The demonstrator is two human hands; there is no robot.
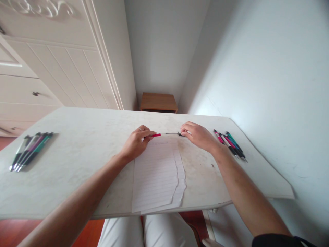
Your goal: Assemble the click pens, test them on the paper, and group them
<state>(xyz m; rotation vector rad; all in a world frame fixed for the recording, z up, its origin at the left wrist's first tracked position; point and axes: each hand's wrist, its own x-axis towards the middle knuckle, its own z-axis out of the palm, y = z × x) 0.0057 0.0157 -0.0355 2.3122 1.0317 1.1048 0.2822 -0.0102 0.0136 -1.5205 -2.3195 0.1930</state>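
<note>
Pinched in my left hand is a pink pen barrel, its end pointing right. My right hand grips a small black pen part. Between the two, a thin dark ink refill runs level, its right end at the black part; whether its left end is inside the barrel I cannot tell. Below the hands lie torn-edged lined paper sheets, with faint writing near the top. A ring shows on a left finger.
Several pens lie side by side on the left of the white table. Several more pens lie at the right, near the wall. A small wooden stand is beyond the far edge, and a white cabinet rises at left.
</note>
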